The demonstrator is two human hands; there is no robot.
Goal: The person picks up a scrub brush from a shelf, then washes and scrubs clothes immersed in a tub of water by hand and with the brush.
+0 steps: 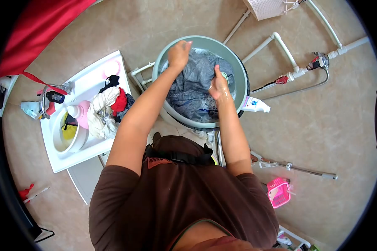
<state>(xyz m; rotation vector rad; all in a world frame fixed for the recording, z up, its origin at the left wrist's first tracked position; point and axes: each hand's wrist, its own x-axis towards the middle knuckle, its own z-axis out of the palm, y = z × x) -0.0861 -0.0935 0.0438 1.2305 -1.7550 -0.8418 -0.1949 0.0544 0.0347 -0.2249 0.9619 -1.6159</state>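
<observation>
Could lose the white-and-green object [225,76], perhaps soap, cupped in the slick, wet right hand [218,86], onto grey fabric [184,88] in the upper-centre tub [239,72]; with left hand [179,55] curled, hold unclear.

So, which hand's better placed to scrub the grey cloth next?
Probably the right hand: it's over the grey cloth with a pale, green-edged object at its palm. The left hand is up by the tub's far rim.
</observation>
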